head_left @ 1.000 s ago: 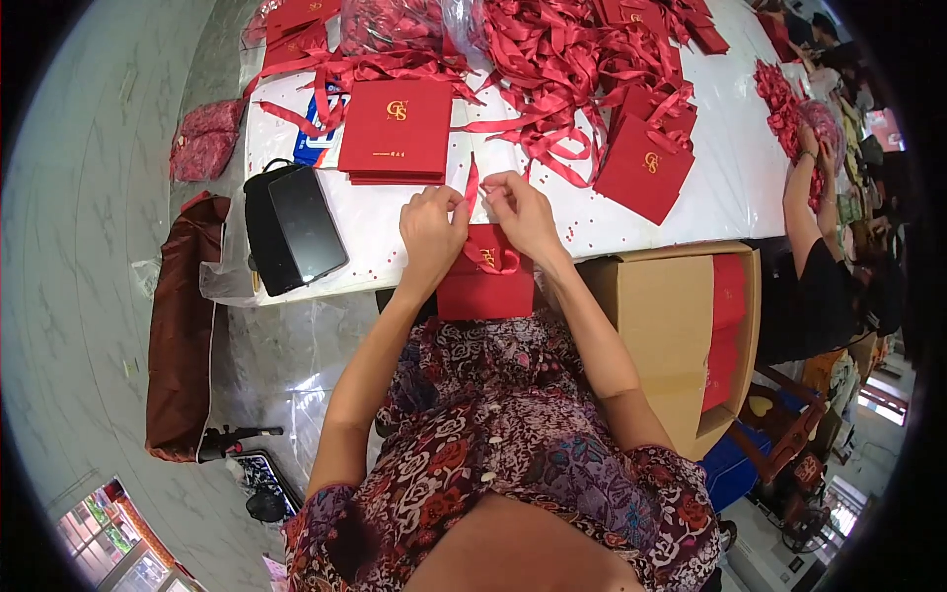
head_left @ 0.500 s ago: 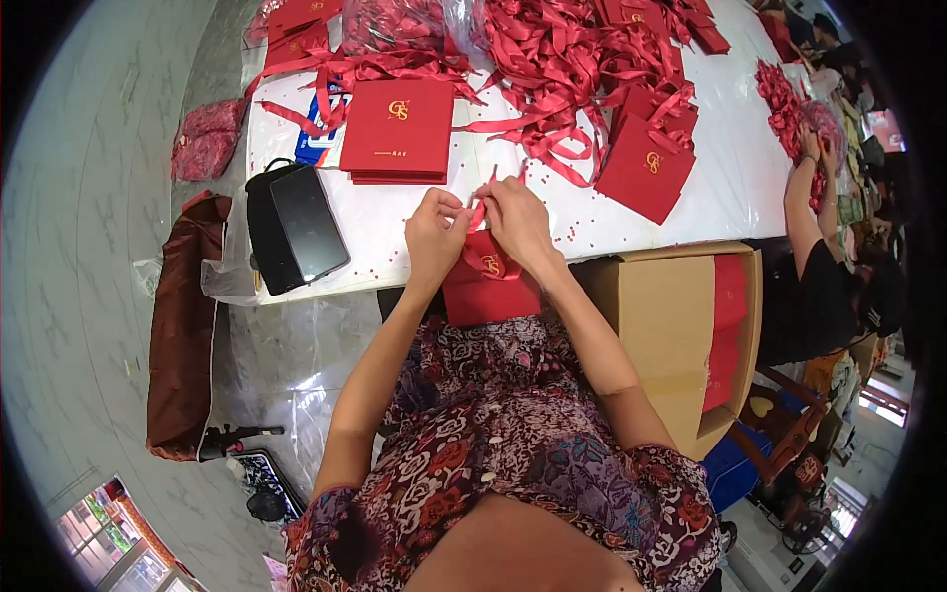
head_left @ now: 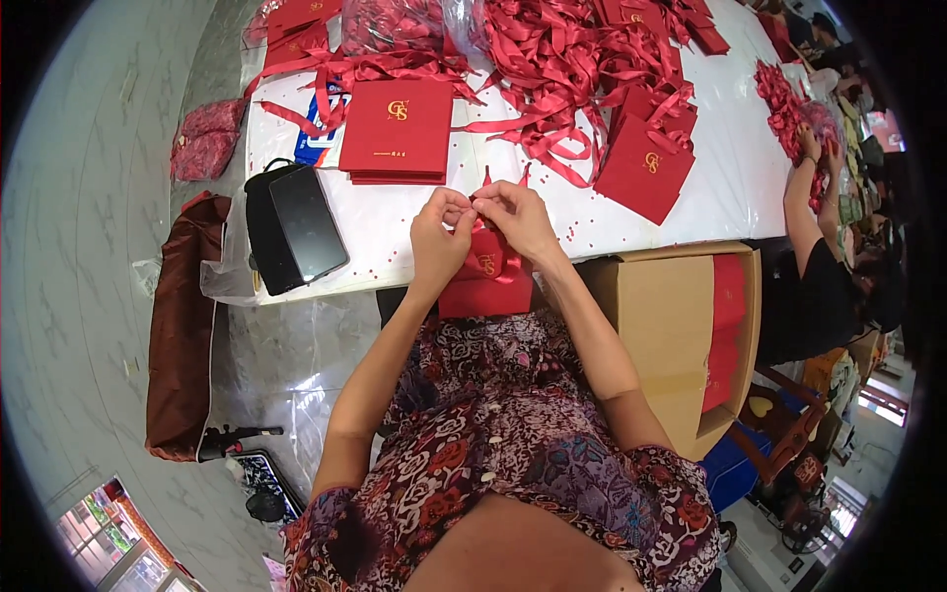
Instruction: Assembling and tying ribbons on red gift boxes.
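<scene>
**Head view: tying ribbon on a small red gift bag at the table edge**

We have both hands up at the near edge of the white table (head_left: 395,237), working the top of a small red bag (head_left: 490,281) that stands between our wrists, its lower part overhanging toward our lap. Our left hand (head_left: 437,237) has its fingertips curled together, pinching a bit of red ribbon (head_left: 486,183) at the bag's mouth; our right hand (head_left: 518,217) does the same from the other side, thumb and forefinger closed on the ribbon, the two hands almost touching.

We judge the bag light and made of stiff card that will crease if squeezed, so it is better steadied by its top edge. The satin ribbon looks soft and slippery; a firm fingertip pinch near the knot should hold it best.

Beyond lie a flat red box (head_left: 397,128), a heap of loose ribbons (head_left: 562,59), and a black pouch (head_left: 293,229). An open cardboard carton (head_left: 671,335) stands to our right.
</scene>
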Available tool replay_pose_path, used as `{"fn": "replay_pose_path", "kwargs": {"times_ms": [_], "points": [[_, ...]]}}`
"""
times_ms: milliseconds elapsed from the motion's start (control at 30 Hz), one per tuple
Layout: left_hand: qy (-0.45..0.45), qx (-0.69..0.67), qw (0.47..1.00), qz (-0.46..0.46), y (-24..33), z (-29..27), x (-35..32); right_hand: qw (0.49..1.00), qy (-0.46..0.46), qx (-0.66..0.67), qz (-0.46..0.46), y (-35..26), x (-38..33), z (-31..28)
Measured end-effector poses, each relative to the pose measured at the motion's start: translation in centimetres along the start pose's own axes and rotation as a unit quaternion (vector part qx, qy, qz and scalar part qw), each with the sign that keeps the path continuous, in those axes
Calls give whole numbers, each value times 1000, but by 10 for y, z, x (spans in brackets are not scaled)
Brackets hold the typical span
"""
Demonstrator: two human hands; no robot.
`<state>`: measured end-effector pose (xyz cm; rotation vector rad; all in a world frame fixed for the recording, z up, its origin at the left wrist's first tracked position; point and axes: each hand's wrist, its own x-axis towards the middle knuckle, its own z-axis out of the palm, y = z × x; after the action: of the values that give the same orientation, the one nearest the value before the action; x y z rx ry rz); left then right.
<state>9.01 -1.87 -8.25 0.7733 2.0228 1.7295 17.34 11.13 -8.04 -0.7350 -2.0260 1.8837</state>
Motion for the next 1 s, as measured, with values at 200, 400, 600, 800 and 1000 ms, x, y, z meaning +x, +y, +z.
{"fn": "replay_pose_path", "kwargs": {"times_ms": [200, 400, 600, 800, 1000], "points": [[-18, 100, 994, 45, 1, -2, 2, 998, -35, -54, -25, 8, 1, 0], [22, -16, 999, 30, 2, -10, -15, 997, 29, 63, -21, -2, 4, -8], [-147, 51, 988, 15, 20, -30, -24, 995, 77, 68, 3, -8, 20, -8], [-193, 98, 976, -39, 35, -23, -42, 982, 169, -25, -78, 10, 50, -20], [-141, 16, 990, -9, 12, -22, -45, 981, 166, -18, -100, 12, 35, -31]]}}
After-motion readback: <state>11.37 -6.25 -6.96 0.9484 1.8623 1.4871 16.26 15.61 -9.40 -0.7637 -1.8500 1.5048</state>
